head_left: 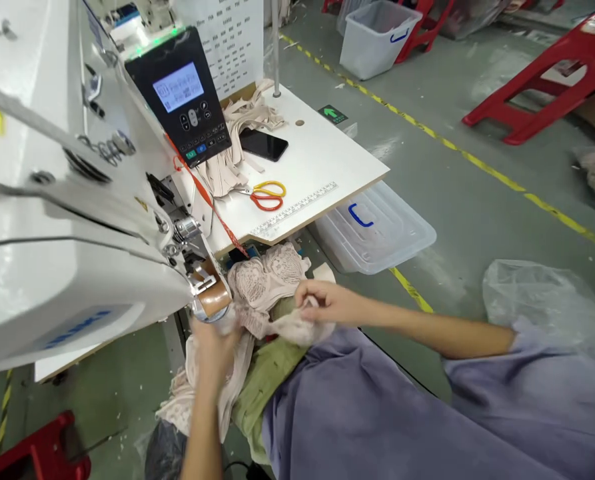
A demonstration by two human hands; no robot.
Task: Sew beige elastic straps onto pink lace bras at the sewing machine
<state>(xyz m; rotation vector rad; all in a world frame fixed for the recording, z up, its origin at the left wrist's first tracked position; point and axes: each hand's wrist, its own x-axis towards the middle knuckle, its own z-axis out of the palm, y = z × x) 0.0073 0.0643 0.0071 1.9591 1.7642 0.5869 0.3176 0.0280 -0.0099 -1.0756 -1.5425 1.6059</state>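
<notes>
Grip, right hand (330, 303): thumb and fingers pinched on pale cloth (297, 329), well off the working end of the sewing machine (127, 287).

Grip, left hand (217, 347): just beside the working end of the sewing machine, the nearer of the two to it; fingers blurred, whether closed on cloth or loose cannot be told.

Pale cloth: one narrow, bunched length, long axis running from the left hand's fingertips at the sewing machine outward to the right hand; seemingly continuous with the lace bra.

Lace bra (254, 283): one, pale, cups upward, off the working end of the sewing machine and between the hands on their far side; row of cups slanting away from the sewing machine, outer cup just beside the right hand.

Green cloth (272, 370): one, under the pale cloth, over the lap, out from the sewing machine.

Counter (337, 157): white, extending beyond the sewing machine; bearing, nearest the sewing machine, pale strips (234, 123), then scissors (254, 193) with yellow and red handles, and a dark phone (264, 144).

Plastic box (392, 230): lidded, lower than the counter, well apart from the sewing machine
</notes>
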